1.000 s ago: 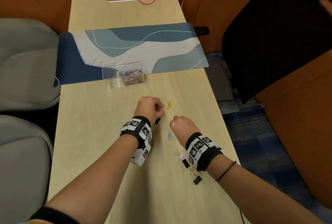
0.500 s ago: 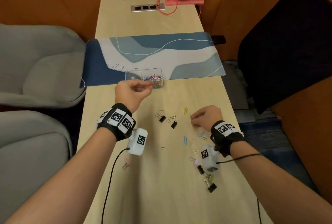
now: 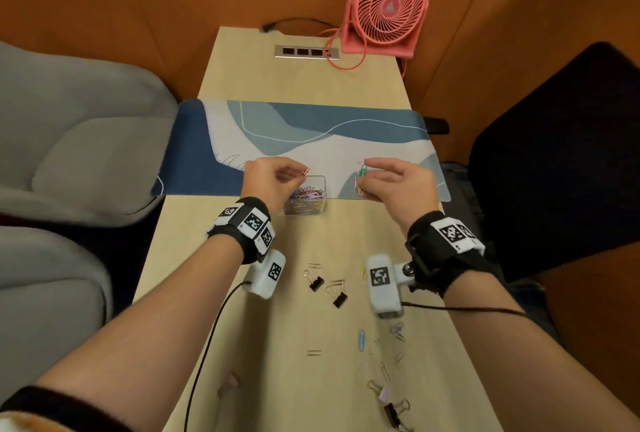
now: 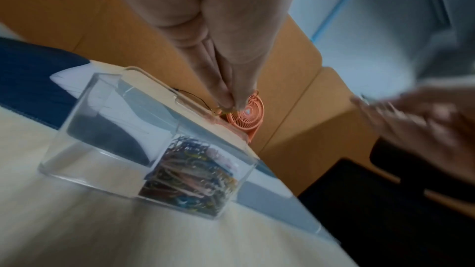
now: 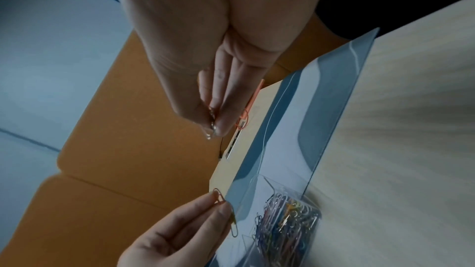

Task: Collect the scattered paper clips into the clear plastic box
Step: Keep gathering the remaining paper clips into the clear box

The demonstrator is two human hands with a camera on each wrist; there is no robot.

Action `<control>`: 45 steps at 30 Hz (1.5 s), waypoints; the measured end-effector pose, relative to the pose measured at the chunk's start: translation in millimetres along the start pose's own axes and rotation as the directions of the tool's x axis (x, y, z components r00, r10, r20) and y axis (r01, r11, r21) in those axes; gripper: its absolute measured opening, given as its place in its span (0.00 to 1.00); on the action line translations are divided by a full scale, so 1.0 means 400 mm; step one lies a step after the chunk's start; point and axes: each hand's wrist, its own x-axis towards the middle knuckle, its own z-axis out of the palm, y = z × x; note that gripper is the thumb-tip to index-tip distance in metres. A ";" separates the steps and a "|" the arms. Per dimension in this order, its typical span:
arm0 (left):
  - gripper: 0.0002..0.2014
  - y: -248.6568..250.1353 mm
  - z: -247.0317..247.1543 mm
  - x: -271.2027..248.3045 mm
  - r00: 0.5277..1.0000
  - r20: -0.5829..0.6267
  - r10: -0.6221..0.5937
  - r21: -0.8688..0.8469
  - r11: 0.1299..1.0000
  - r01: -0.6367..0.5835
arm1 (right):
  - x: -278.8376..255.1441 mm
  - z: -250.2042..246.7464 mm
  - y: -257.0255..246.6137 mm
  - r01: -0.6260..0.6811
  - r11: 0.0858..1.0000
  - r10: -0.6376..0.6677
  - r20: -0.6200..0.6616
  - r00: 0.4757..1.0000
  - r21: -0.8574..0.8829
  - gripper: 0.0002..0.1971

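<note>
The clear plastic box stands at the desk mat's near edge, part filled with coloured paper clips. My left hand hovers just above the box's left side and pinches an orange clip; the right wrist view also shows a yellow clip in that hand. To the right of the box, my right hand pinches a small bunch of clips, seen too in the right wrist view. More loose clips lie on the near table. In the left wrist view the box sits below my left fingertips.
Black binder clips lie mid-table and more near the front edge. The blue patterned mat spans the table. A pink fan and socket strip stand at the back. Grey seats are left, a black chair right.
Both hands have lifted off the table and travelled forward to the box, each carrying clips. The right hand rose last, from the scattered clips near the right edge.
</note>
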 end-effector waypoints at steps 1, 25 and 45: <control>0.07 -0.009 0.008 0.006 1.000 0.017 0.006 0.027 1.000 -0.007 | 0.019 0.013 0.000 0.028 0.999 -0.028 -0.008 1.000 -0.028 0.14; 0.07 -0.144 0.063 -0.182 0.930 0.367 -0.021 0.255 0.964 -0.079 | 0.141 0.215 0.098 0.542 0.317 -0.240 0.487 0.840 -0.779 0.10; 0.06 -0.116 0.129 -0.189 0.830 0.474 -0.295 0.602 0.796 -0.061 | -0.109 -0.028 0.361 0.568 0.429 -0.130 0.574 0.808 -0.703 0.04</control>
